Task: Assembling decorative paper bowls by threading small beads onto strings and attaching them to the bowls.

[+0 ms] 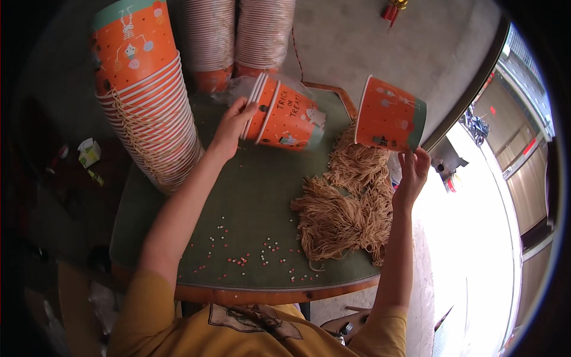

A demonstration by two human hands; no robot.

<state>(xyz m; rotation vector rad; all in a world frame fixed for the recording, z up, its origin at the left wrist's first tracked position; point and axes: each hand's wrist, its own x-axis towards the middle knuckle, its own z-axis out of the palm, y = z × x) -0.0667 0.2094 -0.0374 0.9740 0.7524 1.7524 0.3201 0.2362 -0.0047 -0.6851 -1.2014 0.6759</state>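
Observation:
My left hand (229, 128) is closed on the rim end of a short stack of orange paper buckets (291, 119), tipped on its side above the table with the bases toward the right. Off to the right, my right hand (411, 175) grips a single orange paper bucket (389, 113) from below, near its green base. That bucket is tilted, its white rim facing left, with skeleton and pumpkin prints on its side. Under it lie heaps of tan cord (348, 214). Beside my left forearm leans a tall stack of nested buckets (151, 122) with cord loops hanging along it.
Two tall plastic-wrapped stacks of buckets (208, 41) stand at the far side. Small white and red beads (241, 260) are scattered over the near part of the green tabletop (232, 190). A small tissue pack (89, 153) lies at the left, and a bright doorway (470, 238) opens at the right.

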